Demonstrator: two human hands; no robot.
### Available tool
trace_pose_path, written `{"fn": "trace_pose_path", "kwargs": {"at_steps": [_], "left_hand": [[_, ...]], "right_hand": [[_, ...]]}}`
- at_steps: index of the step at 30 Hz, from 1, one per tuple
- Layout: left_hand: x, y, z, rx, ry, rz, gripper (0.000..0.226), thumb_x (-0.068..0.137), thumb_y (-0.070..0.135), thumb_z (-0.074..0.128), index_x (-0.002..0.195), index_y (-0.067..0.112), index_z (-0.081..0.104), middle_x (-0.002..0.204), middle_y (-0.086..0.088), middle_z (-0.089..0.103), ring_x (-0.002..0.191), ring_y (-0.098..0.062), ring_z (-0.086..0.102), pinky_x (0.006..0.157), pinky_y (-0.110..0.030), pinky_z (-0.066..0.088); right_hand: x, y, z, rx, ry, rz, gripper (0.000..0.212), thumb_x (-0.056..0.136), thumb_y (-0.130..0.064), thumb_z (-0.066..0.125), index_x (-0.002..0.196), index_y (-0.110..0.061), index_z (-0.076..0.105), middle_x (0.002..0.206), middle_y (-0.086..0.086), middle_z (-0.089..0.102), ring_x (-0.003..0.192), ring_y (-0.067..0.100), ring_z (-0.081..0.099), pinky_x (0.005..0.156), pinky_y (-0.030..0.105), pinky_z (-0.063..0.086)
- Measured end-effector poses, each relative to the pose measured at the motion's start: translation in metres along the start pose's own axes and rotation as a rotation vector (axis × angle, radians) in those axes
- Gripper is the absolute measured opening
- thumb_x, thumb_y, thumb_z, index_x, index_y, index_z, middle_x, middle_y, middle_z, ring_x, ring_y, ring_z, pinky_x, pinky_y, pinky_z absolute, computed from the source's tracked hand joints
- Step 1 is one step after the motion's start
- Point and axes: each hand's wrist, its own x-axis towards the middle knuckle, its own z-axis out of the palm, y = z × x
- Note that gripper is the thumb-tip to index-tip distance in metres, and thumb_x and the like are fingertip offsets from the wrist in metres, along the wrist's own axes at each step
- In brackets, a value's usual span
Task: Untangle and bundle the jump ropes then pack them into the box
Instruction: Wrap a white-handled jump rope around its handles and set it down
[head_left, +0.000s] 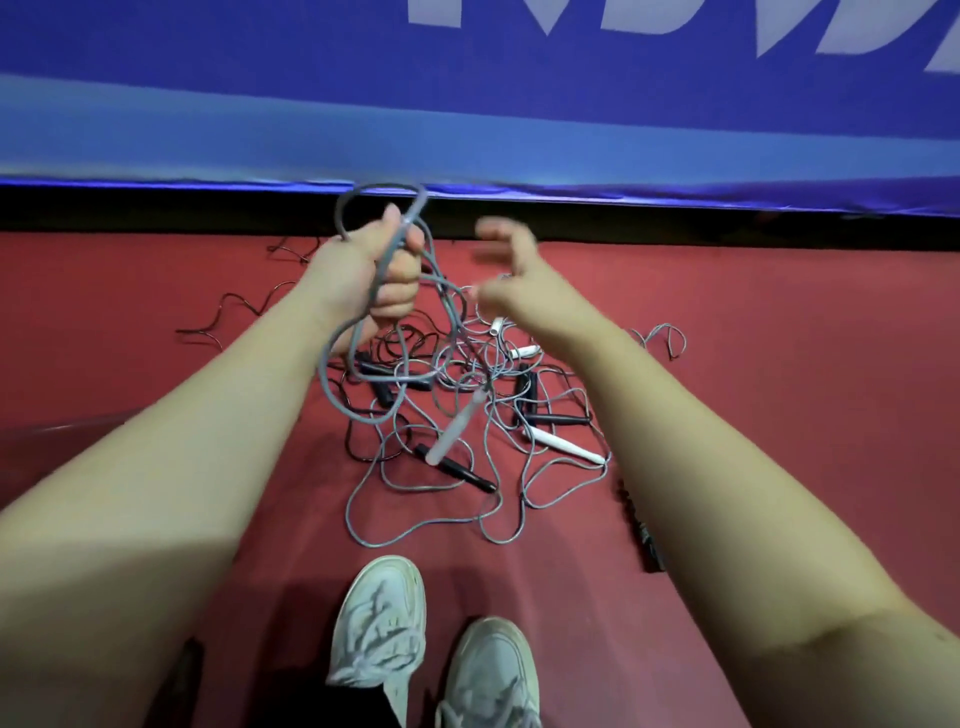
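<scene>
Two hands raised: left hand (387, 270) grip fisted around grey rope loops (358, 332); right hand (506, 270) spread, blurred, empty

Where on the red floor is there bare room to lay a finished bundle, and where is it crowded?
Bare red floor lies right of the rope tangle, up to the blue banner. A smaller patch sits between the tangle and the white shoes. The centre, below both hands, is crowded.
</scene>
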Motion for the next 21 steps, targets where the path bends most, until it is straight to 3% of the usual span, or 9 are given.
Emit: {"fn": "trace_pose_path", "kwargs": {"at_steps": [2, 4, 6, 9, 13, 15, 16, 18, 21], "left_hand": [[0.0, 0.013, 0.005, -0.111, -0.018, 0.017, 0.038, 0.103, 0.038, 0.024, 0.076, 0.018, 0.043, 0.04, 0.011, 0.028, 0.029, 0.001, 0.021, 0.033, -0.014, 0.013], [-0.004, 0.027, 0.009, -0.149, -0.033, 0.038, 0.039, 0.103, 0.038, 0.025, 0.076, 0.018, 0.045, 0.042, 0.011, 0.027, 0.03, 0.0, 0.021, 0.034, -0.015, 0.012], [-0.007, 0.035, 0.012, -0.188, -0.039, 0.045, 0.039, 0.103, 0.039, 0.026, 0.076, 0.018, 0.045, 0.042, 0.01, 0.028, 0.03, -0.001, 0.022, 0.032, -0.014, 0.016], [-0.013, 0.045, 0.011, -0.255, -0.065, 0.069, 0.036, 0.102, 0.037, 0.026, 0.076, 0.019, 0.043, 0.042, 0.01, 0.027, 0.03, -0.001, 0.022, 0.032, -0.014, 0.017], [-0.013, 0.049, -0.003, -0.263, -0.019, 0.095, 0.033, 0.101, 0.036, 0.028, 0.076, 0.02, 0.043, 0.041, 0.009, 0.03, 0.03, -0.001, 0.023, 0.032, -0.013, 0.015], [-0.013, 0.039, -0.01, -0.102, 0.092, 0.087, 0.032, 0.103, 0.031, 0.03, 0.078, 0.018, 0.044, 0.042, 0.009, 0.042, 0.028, 0.0, 0.022, 0.03, -0.012, 0.017], [-0.013, 0.029, -0.015, 0.018, 0.142, 0.074, 0.03, 0.104, 0.028, 0.032, 0.08, 0.017, 0.047, 0.049, 0.008, 0.054, 0.029, 0.001, 0.022, 0.029, -0.011, 0.016], [-0.013, 0.004, -0.021, 0.273, 0.166, -0.015, 0.021, 0.101, 0.02, 0.04, 0.087, 0.014, 0.054, 0.077, 0.0, 0.07, 0.031, 0.001, 0.023, 0.033, -0.009, 0.017], [-0.015, -0.029, -0.022, 0.57, 0.124, -0.172, 0.015, 0.094, 0.007, 0.054, 0.097, 0.02, 0.061, 0.095, -0.006, 0.062, 0.034, 0.002, 0.031, 0.035, -0.012, 0.025]], "right_hand": [[-0.004, 0.029, 0.008, -0.199, -0.283, 0.218, 0.055, 0.084, 0.003, 0.055, 0.134, -0.016, 0.041, 0.129, 0.01, 0.052, 0.079, 0.009, 0.052, 0.061, 0.016, 0.042], [-0.008, 0.063, 0.022, -0.333, -0.413, 0.304, 0.039, 0.088, -0.008, 0.06, 0.125, -0.014, 0.054, 0.127, 0.012, 0.058, 0.093, 0.014, 0.053, 0.076, 0.027, 0.047], [-0.002, 0.074, 0.032, -0.4, -0.34, 0.309, 0.027, 0.091, -0.017, 0.059, 0.116, -0.007, 0.06, 0.121, 0.014, 0.062, 0.101, 0.02, 0.057, 0.091, 0.033, 0.044], [0.002, 0.072, 0.032, -0.553, -0.256, 0.265, 0.02, 0.095, -0.022, 0.051, 0.101, -0.005, 0.06, 0.106, 0.017, 0.065, 0.099, 0.03, 0.061, 0.08, 0.028, 0.044], [-0.013, 0.084, 0.011, -0.88, -0.252, 0.436, 0.024, 0.098, -0.022, 0.04, 0.095, -0.006, 0.058, 0.095, 0.015, 0.061, 0.095, 0.029, 0.06, 0.077, 0.031, 0.043], [-0.012, 0.071, 0.0, -0.697, -0.144, 0.367, 0.024, 0.101, -0.019, 0.037, 0.094, -0.007, 0.057, 0.093, 0.017, 0.059, 0.08, 0.02, 0.066, 0.072, 0.032, 0.046], [-0.009, 0.055, -0.005, -0.413, -0.004, 0.338, 0.028, 0.102, -0.019, 0.034, 0.085, -0.009, 0.054, 0.083, 0.015, 0.058, 0.06, 0.011, 0.064, 0.062, 0.03, 0.047], [0.002, 0.016, -0.018, -0.018, 0.254, 0.186, 0.032, 0.101, -0.016, 0.035, 0.073, -0.015, 0.049, 0.063, 0.005, 0.051, 0.037, 0.005, 0.048, 0.045, 0.021, 0.039], [0.005, -0.063, -0.022, -0.01, 0.269, -0.133, 0.022, 0.093, -0.01, 0.048, 0.073, -0.019, 0.05, 0.054, -0.002, 0.049, 0.042, 0.009, 0.04, 0.044, 0.018, 0.032]]}}
